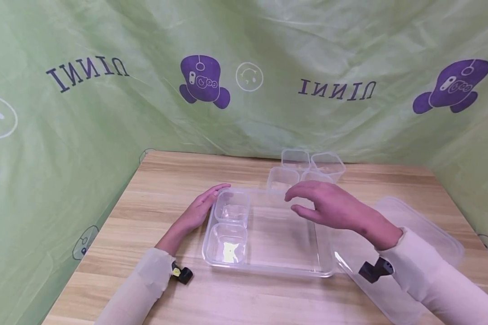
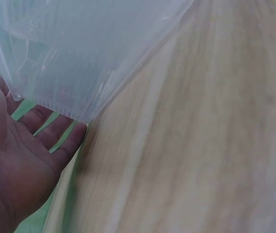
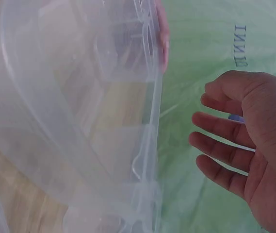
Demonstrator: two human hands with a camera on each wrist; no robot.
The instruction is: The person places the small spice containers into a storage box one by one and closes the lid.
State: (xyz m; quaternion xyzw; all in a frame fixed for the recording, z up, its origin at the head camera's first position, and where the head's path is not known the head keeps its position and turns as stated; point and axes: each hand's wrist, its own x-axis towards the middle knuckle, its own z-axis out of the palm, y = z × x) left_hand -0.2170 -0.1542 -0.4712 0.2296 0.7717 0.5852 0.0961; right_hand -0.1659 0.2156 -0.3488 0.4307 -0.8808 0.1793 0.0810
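A large clear plastic box (image 1: 282,246) stands on the wooden table, with a small clear container (image 1: 232,207) in its far left corner and another small container (image 1: 227,243) in front of that one, along the left side. My left hand (image 1: 197,212) rests against the box's left wall near the far corner, its fingers extended; in the left wrist view the fingertips (image 2: 74,136) are at the box's edge. Over the far right part of the box hovers my right hand (image 1: 329,205), fingers loosely bent, thumb apart, nothing held. In the right wrist view the right hand (image 3: 244,141) has bare space between its fingers.
Several more small clear containers (image 1: 296,159) stand together behind the box, partly hidden by my right hand. A large clear lid (image 1: 423,234) lies on the right, partly under my right forearm. Green printed cloth (image 1: 268,122) hangs behind the wooden table (image 1: 179,169).
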